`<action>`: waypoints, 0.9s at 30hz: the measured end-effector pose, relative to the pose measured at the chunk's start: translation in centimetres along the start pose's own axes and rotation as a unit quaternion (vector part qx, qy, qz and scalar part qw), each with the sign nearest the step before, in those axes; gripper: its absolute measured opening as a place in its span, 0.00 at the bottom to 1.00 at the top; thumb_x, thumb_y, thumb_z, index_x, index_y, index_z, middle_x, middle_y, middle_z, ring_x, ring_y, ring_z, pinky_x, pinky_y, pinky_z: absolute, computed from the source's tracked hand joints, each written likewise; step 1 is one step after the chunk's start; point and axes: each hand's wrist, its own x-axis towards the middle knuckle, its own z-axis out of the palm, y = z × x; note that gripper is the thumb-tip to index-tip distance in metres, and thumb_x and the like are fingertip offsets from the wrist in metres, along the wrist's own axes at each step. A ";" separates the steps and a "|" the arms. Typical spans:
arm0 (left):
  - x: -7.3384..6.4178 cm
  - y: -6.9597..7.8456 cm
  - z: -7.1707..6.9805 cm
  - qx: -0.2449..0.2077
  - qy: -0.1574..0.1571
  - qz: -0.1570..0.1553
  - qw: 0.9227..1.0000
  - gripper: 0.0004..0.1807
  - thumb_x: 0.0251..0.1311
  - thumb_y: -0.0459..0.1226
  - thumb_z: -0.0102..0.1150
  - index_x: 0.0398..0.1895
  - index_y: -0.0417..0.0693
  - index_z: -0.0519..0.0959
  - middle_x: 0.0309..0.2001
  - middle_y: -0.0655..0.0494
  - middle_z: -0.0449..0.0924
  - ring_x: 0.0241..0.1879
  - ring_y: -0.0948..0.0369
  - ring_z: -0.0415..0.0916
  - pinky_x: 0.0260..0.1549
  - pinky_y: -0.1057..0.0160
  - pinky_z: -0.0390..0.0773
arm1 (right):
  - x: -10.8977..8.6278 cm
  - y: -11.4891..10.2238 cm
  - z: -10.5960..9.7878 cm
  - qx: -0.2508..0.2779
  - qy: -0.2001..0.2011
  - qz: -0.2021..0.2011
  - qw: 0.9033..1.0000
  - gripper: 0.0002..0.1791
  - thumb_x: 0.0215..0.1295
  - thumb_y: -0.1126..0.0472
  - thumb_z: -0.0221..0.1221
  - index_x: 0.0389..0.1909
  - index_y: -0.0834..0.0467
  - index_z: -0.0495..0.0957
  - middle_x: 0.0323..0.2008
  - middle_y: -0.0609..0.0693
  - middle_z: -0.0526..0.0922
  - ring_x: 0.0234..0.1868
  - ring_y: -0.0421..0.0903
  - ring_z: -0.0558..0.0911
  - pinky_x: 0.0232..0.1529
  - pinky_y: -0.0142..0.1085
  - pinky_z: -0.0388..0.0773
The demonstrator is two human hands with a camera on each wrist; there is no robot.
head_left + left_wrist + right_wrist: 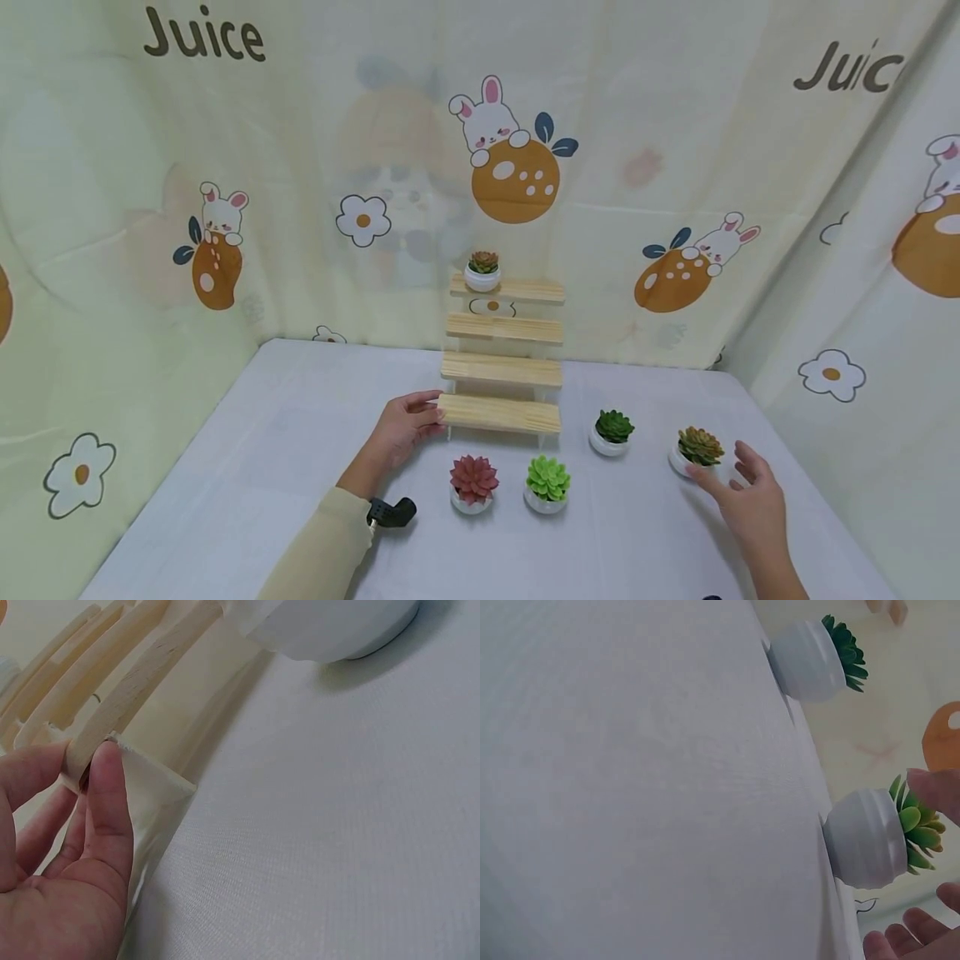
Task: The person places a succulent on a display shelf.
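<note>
My left hand (405, 427) pinches the left end of the lowest board of a stepped wooden shelf (498, 414); in the left wrist view the thumb and fingers (109, 795) close on the board's end. At the right, my right hand (752, 500) is spread around a potted succulent (699, 448) with orange-green leaves in a white pot. Its thumb overlaps the plant in the right wrist view, while the other fingers (922, 930) stay apart from the pot (866, 840). On the top board stands a small brownish-green succulent (483, 271).
A red succulent (473, 483) and a light green one (547, 483) stand in white pots before the shelf. To its right is a dark green succulent (612, 432). A patterned curtain (405, 150) hangs behind the white-covered table (300, 408).
</note>
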 end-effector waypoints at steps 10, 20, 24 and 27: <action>-0.2 -0.2 -0.1 -0.002 -0.001 -0.002 1.000 0.24 0.65 0.26 0.63 0.65 0.39 0.78 0.49 0.44 0.82 0.41 0.58 0.85 0.44 0.61 0.89 | 1.1 0.7 0.3 0.002 -0.042 0.030 0.999 0.61 0.61 0.43 0.71 0.82 0.60 0.43 0.78 0.66 0.57 0.76 0.63 0.65 0.66 0.42 0.78; -0.3 -0.1 0.0 -0.003 0.000 -0.002 1.000 0.24 0.65 0.26 0.63 0.65 0.39 0.77 0.50 0.43 0.81 0.41 0.58 0.84 0.45 0.61 0.89 | 2.0 0.9 0.6 -0.005 -0.045 0.053 0.998 0.59 0.58 0.43 0.73 0.80 0.65 0.51 0.74 0.69 0.64 0.74 0.65 0.67 0.56 0.37 0.83; -0.1 -0.2 0.0 -0.003 -0.003 0.003 1.000 0.24 0.65 0.25 0.63 0.66 0.38 0.77 0.49 0.44 0.81 0.41 0.58 0.84 0.44 0.61 0.89 | 2.0 0.7 0.9 -0.005 -0.042 0.058 0.997 0.59 0.58 0.42 0.73 0.79 0.65 0.52 0.74 0.70 0.63 0.74 0.66 0.66 0.71 0.55 0.71; 0.0 -0.1 0.0 -0.004 -0.005 0.005 1.000 0.24 0.65 0.25 0.63 0.65 0.38 0.77 0.48 0.44 0.81 0.41 0.58 0.84 0.45 0.61 0.89 | 1.9 0.7 1.0 -0.001 -0.041 0.058 0.997 0.60 0.58 0.42 0.73 0.80 0.65 0.51 0.75 0.70 0.62 0.75 0.66 0.65 0.73 0.57 0.68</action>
